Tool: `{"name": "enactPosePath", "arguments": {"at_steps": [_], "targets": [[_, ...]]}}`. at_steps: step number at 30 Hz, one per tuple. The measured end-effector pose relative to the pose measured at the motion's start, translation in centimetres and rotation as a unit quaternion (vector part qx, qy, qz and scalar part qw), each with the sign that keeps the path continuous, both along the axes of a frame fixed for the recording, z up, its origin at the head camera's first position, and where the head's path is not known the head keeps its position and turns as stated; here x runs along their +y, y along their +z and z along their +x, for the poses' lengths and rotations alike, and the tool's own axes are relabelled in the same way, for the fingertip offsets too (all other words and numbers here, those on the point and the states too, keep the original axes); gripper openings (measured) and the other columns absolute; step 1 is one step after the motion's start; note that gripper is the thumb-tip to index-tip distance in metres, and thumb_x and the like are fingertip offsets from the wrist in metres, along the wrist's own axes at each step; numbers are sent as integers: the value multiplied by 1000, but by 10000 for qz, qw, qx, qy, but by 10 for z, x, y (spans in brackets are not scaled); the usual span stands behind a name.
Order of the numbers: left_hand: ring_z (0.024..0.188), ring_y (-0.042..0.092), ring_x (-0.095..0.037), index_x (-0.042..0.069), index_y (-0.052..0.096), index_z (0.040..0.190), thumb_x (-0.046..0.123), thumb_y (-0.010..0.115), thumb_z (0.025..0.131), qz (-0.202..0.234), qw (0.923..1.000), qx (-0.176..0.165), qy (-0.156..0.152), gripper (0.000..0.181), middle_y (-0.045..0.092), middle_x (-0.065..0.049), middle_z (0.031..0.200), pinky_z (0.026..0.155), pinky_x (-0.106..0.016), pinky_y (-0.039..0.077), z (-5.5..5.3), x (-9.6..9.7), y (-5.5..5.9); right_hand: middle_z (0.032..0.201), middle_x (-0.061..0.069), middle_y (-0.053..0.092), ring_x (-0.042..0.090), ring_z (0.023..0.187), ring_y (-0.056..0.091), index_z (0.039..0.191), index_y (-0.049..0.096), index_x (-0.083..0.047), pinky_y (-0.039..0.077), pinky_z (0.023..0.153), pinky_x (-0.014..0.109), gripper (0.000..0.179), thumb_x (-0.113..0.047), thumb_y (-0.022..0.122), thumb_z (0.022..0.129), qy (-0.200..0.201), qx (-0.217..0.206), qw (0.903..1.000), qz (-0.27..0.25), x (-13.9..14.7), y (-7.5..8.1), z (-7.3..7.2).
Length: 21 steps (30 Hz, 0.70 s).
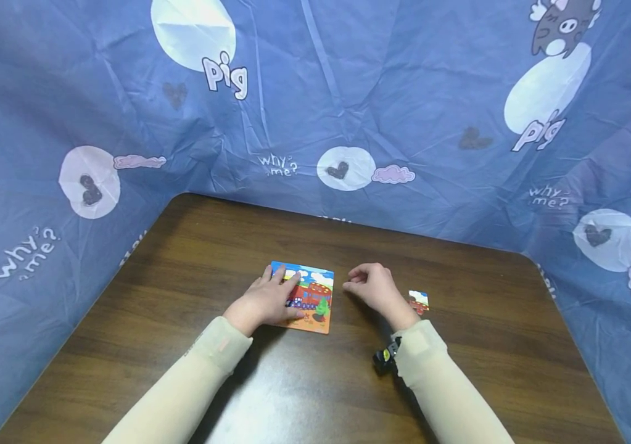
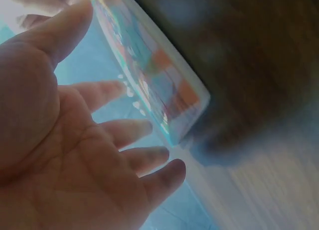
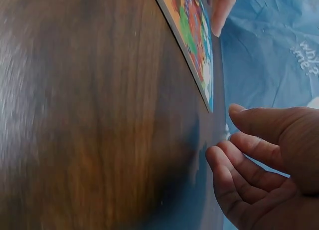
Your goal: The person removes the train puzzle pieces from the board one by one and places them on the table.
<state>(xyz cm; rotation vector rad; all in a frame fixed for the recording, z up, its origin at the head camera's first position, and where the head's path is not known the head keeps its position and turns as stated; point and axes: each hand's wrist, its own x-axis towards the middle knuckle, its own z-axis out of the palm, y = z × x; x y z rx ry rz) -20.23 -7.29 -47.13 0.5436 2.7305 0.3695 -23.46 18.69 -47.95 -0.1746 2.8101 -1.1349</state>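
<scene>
A square picture puzzle [image 1: 315,296] lies on the wooden table, printed with a blue sky, white clouds, a red train-like shape and a green tree. My left hand [image 1: 269,299] spreads its fingers over the puzzle's left part, hiding some of the picture; whether the fingertips touch it I cannot tell. Just right of the puzzle, my right hand [image 1: 373,287] hovers with loosely bent fingers. In the right wrist view a gap shows between thumb [image 3: 249,117] and fingers, with nothing held. A small loose puzzle piece [image 1: 419,299] lies beyond the right wrist, partly hidden by it.
The brown table [image 1: 182,259] has rounded far corners. Blue printed cloth [image 1: 293,123] hangs around its back and sides. A small black device [image 1: 386,357] is strapped at the right wrist.
</scene>
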Motion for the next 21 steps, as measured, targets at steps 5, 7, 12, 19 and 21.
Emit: {"name": "enactPosePath", "arguments": {"at_steps": [5, 7, 12, 19, 21], "targets": [[151, 4, -45, 12, 20, 164, 60, 61, 96, -150, 9997, -113, 156, 92, 6, -21, 167, 117, -59, 18, -6, -4, 0, 88, 2, 70, 16, 82, 66, 104, 76, -1, 56, 75, 36, 22, -15, 82, 88, 122, 61, 9999, 16, -10, -5, -3], [151, 3, -44, 10, 18, 164, 60, 60, 97, -131, 9996, -142, 207, 94, 5, -19, 168, 117, -60, 17, -9, -3, -1, 87, 1, 70, 15, 81, 66, 102, 76, -2, 55, 75, 36, 19, -14, 82, 88, 173, 82, 9998, 4, -15, -5, -3], [152, 4, -42, 7, 15, 164, 61, 59, 97, -272, 9990, -183, 307, 96, 6, -17, 168, 116, -60, 17, -14, -3, -2, 86, 1, 69, 15, 82, 64, 99, 76, -3, 55, 76, 36, 18, -15, 83, 88, 358, 85, 9993, -8, -31, -6, -4], [152, 5, -41, 6, 16, 163, 62, 60, 95, -417, 9985, -260, 246, 99, 7, -14, 169, 116, -62, 18, -16, -2, -6, 89, 1, 68, 16, 84, 63, 105, 75, -1, 54, 77, 35, 26, -18, 84, 87, 556, 5, 9984, 108, -47, -4, -7], [152, 5, -41, 6, 16, 163, 62, 60, 96, -424, 9984, -272, 245, 99, 7, -14, 169, 116, -62, 18, -16, -2, -7, 90, 2, 68, 16, 84, 63, 106, 75, -1, 55, 77, 35, 28, -19, 84, 87, 610, 1, 9980, 192, -50, -3, -8]]}}
